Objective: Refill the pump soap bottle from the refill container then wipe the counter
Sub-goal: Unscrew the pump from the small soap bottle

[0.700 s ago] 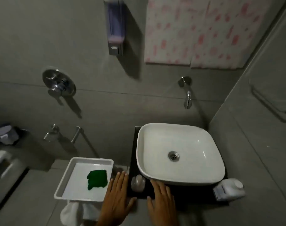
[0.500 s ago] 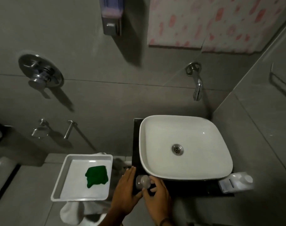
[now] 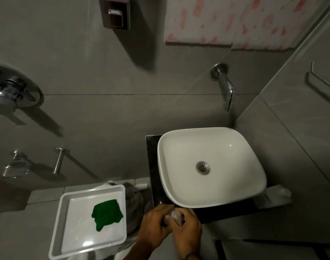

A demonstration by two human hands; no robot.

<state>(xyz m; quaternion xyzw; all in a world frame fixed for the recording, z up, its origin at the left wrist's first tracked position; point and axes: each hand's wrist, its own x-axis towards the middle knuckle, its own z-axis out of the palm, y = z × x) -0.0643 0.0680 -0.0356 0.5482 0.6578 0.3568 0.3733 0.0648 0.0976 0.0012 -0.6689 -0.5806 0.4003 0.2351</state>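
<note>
A small pale pump soap bottle (image 3: 176, 215) stands on the dark counter (image 3: 154, 175) at the front left corner of the white basin (image 3: 181, 196). My left hand (image 3: 156, 222) wraps it from the left and my right hand (image 3: 187, 227) closes on it from the right, so most of the bottle is hidden. The white refill container (image 3: 273, 197) lies blurred on the counter at the basin's right front corner. A green cloth (image 3: 106, 213) rests in a white tray (image 3: 66, 237) to the left of my hands.
A wall tap (image 3: 226, 89) juts out over the basin. A wall soap dispenser (image 3: 114, 13) hangs above left. Shower valve (image 3: 12, 91) and chrome fittings (image 3: 58, 160) are on the left wall. White fabric lies bunched under the tray.
My hands went from flat and apart beside the bottle to closed around it from both sides. The camera view has tilted down and shifted.
</note>
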